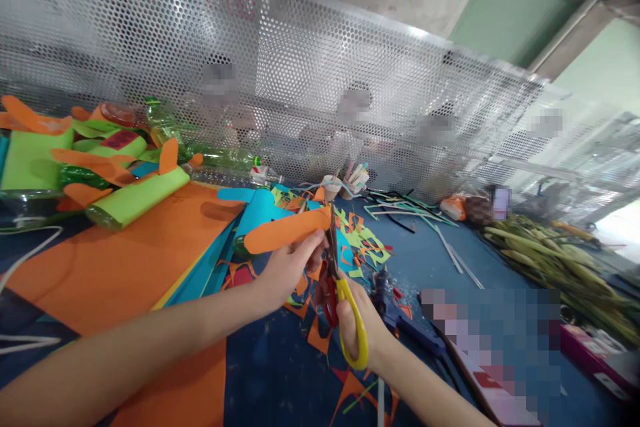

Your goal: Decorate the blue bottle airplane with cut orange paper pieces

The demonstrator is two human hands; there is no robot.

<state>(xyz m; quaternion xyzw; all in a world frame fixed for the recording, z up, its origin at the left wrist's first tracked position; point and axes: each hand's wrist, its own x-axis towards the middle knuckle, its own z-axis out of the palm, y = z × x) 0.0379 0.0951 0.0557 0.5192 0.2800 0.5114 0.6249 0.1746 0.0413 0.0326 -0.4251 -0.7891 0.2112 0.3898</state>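
Between the thumb and fingers of my left hand (290, 270) is a long orange paper strip (280, 228) with a rounded left end. My right hand (363, 320) grips a pair of scissors (356, 310) with yellow and red handles. Their dark blades point up and meet the strip's right end; how far apart the blades are is hard to tell. Behind the strip lies a bottle wrapped in blue paper (257, 213), partly covered by it. Colourful paper scraps (367, 243) are scattered around and beneath both hands.
Orange sheets (165, 247) spread on the left, with paper-wrapped bottles (145, 197) behind. A blue glue gun (410, 323) lies right of my right hand. Cups of sticks (354, 181) stand near the perforated metal screen (300, 73). Dried husks (560, 267) pile up at right.
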